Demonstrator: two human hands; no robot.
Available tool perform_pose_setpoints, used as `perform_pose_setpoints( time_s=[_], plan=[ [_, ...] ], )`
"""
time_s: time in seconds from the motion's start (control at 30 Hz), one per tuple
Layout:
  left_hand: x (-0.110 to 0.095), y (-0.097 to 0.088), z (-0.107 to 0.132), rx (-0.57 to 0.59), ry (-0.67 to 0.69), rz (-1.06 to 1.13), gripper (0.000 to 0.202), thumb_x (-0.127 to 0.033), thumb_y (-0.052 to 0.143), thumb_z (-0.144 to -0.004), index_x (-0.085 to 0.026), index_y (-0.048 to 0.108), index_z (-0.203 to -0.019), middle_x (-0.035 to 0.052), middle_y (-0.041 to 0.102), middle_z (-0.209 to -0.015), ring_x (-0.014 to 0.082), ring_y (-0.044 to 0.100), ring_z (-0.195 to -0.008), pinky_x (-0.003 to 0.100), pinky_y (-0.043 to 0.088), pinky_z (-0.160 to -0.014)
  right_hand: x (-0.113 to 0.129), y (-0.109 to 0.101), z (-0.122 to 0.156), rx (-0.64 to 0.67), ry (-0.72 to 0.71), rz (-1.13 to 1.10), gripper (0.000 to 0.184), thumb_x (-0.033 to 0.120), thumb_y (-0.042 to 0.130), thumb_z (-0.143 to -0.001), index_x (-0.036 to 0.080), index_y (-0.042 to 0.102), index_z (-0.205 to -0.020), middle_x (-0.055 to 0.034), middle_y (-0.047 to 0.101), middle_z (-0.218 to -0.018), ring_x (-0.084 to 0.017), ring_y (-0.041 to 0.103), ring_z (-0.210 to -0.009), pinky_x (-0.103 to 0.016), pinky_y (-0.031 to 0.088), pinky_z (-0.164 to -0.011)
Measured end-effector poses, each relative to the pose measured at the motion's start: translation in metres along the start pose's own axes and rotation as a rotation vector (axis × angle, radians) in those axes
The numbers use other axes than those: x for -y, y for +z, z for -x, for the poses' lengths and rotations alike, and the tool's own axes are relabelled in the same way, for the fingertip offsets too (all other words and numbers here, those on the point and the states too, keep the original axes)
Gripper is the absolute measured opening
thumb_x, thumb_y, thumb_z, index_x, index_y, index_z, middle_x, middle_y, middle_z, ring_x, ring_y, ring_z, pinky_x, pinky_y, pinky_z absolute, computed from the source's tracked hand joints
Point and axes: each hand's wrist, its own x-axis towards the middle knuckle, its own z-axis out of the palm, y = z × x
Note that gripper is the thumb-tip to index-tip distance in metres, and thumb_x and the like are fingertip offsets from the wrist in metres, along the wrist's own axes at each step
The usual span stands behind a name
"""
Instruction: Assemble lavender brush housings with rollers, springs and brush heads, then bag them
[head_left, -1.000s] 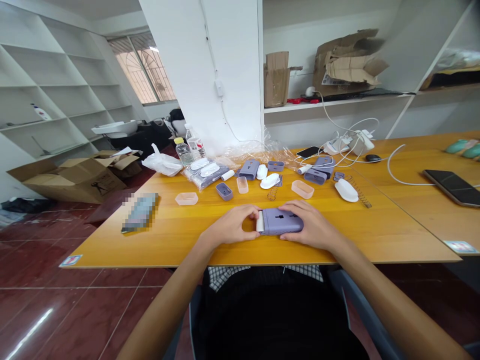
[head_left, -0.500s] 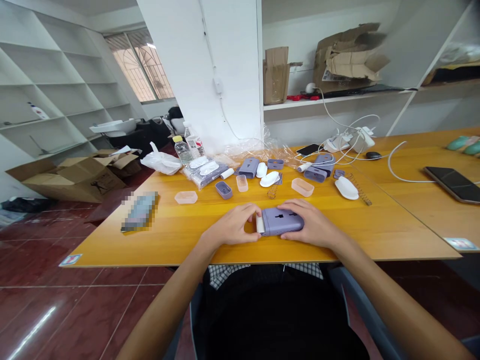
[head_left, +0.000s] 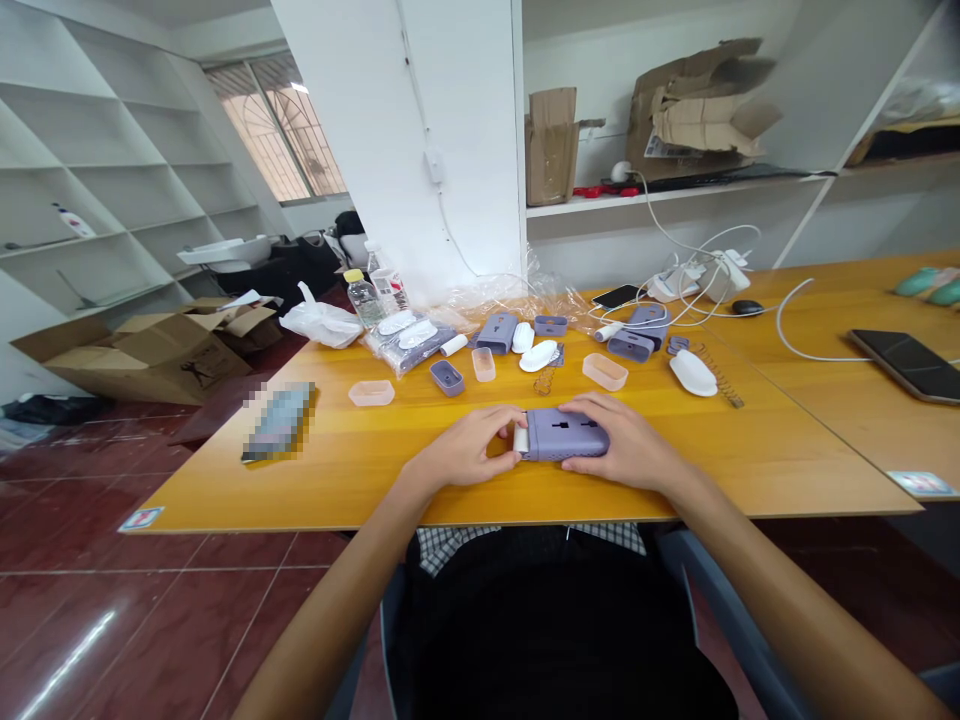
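A purple plastic case (head_left: 553, 432) with dark cutouts in its top face lies at the table's front middle. Wrapped around its right end are the fingers of my right hand (head_left: 634, 447). A white roller (head_left: 521, 440) shows at the case's left end, and my left hand (head_left: 466, 447) grips it between thumb and fingers. Beyond the hands lie a small purple cup (head_left: 448, 378), clear pinkish trays (head_left: 604, 372), (head_left: 372, 393) and a white oval part (head_left: 540, 356).
Farther back are more purple cases (head_left: 496, 333), a white oval cover (head_left: 693, 373), a coiled spring (head_left: 721, 378) and tangled white cables (head_left: 705, 275). A phone (head_left: 909, 366) lies at the right, a pixelated flat item (head_left: 279, 422) at the left. Bottles (head_left: 364, 300) stand near the back left.
The case has tipped slightly and moved a little away from me. Both hands keep their hold, with the left fingers shifting slightly at the roller.
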Motion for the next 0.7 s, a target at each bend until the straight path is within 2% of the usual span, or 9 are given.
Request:
perform_pose_setpoints(
  time_s=[0.27,0.37,0.6,0.7],
  plan=[
    [0.0013,0.0001,0.0002,0.031,-0.032,-0.026,0.027,-0.033,0.067,-0.097,-0.024,0.054,-0.12,0.0081,0.069,-0.123,0.0231,0.067,-0.096,0.042,0.056,-0.091,-0.001,-0.0006,0.0009,0.013,-0.012,-0.013,0.064,0.041,0.088,-0.08,0.029,0.066,-0.139,-0.0121,0.068,-0.141,-0.038,0.067,-0.13,-0.06,0.053,-0.112],
    [0.0003,0.0005,-0.0001,0.025,-0.04,-0.04,0.03,-0.033,0.067,-0.096,-0.024,0.054,-0.122,0.0084,0.068,-0.122,0.0238,0.067,-0.095,0.042,0.056,-0.089,-0.0009,-0.0003,0.0005,0.017,-0.012,-0.002,0.064,0.041,0.088,-0.081,0.029,0.065,-0.139,-0.0123,0.068,-0.141,-0.038,0.066,-0.131,-0.06,0.053,-0.113],
    [0.001,-0.0006,-0.0002,0.039,-0.017,-0.009,0.038,-0.024,0.069,-0.092,-0.026,0.055,-0.127,0.0092,0.064,-0.139,0.0233,0.068,-0.102,0.043,0.056,-0.098,0.0017,-0.0013,0.0,0.018,0.001,0.02,0.063,0.039,0.087,-0.081,0.027,0.065,-0.139,-0.0131,0.067,-0.142,-0.038,0.066,-0.131,-0.058,0.053,-0.112],
    [0.001,-0.0004,-0.0007,0.043,-0.033,-0.013,0.04,-0.022,0.071,-0.089,-0.026,0.055,-0.126,0.0083,0.065,-0.137,0.0238,0.068,-0.104,0.043,0.056,-0.099,0.0017,-0.0013,0.0003,0.022,0.0,0.024,0.064,0.04,0.087,-0.081,0.028,0.064,-0.139,-0.0128,0.067,-0.142,-0.038,0.066,-0.131,-0.058,0.053,-0.112]
  ],
)
